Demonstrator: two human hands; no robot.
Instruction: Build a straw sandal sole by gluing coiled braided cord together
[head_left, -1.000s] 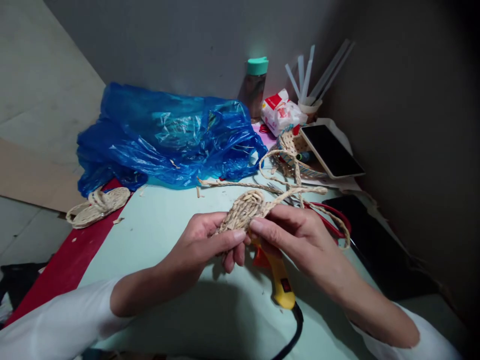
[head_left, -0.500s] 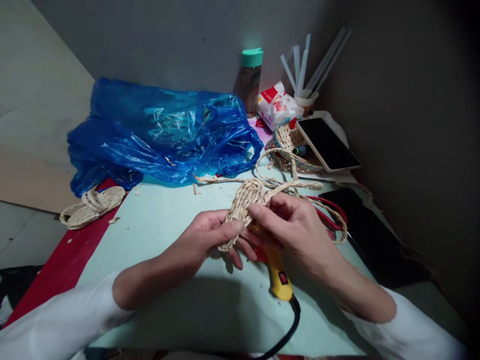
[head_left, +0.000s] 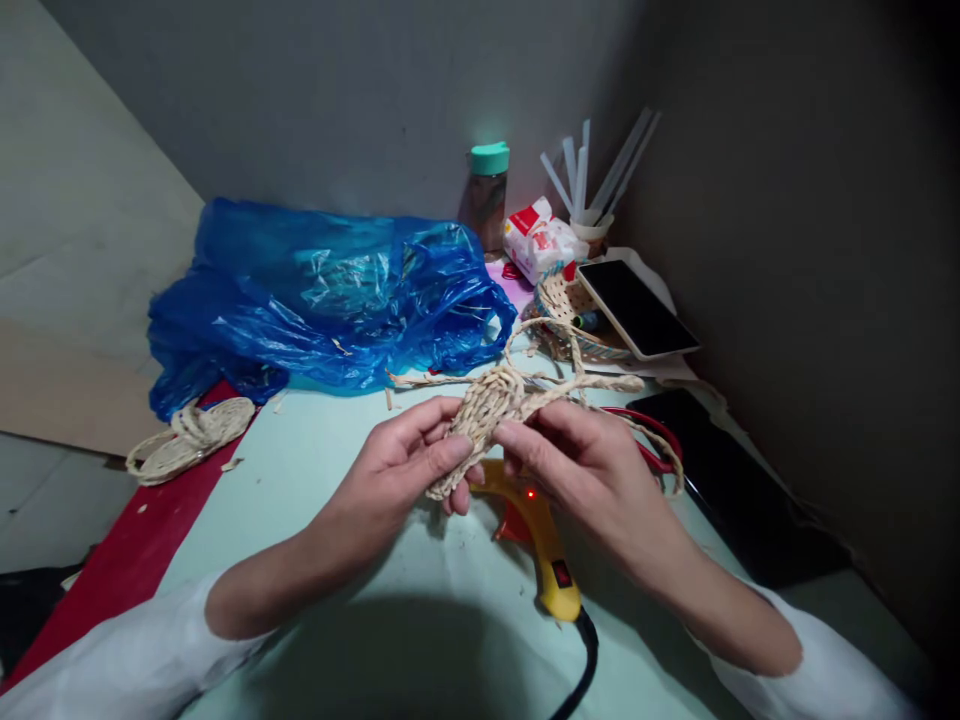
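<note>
A flat oval coil of braided straw cord (head_left: pixel 486 408) is held up over the pale green table, tilted. My left hand (head_left: pixel 409 460) grips its lower left end, thumb on top and fingers beneath. My right hand (head_left: pixel 581 455) pinches its right side between thumb and fingers, where the loose braid leaves the coil. That braid (head_left: pixel 577 350) loops up behind my right hand and round to the right. Below the hands lies a yellow glue gun (head_left: pixel 551 550) with a small red light lit and a black cable; its front part is partly hidden.
A blue plastic bag (head_left: pixel 330 290) fills the back left. Behind the hands are a basket (head_left: pixel 551 300), tablet (head_left: pixel 637 308), bottle (head_left: pixel 487 205) and tissue pack (head_left: pixel 540 240). Red-handled scissors (head_left: pixel 664 462) and a black panel (head_left: pixel 742 490) lie right; another straw coil (head_left: pixel 199 440) lies left.
My left fingers have drawn in under the coil, uncovering more of the glue gun and its red light. The camera view has shifted, so the background sits lower.
</note>
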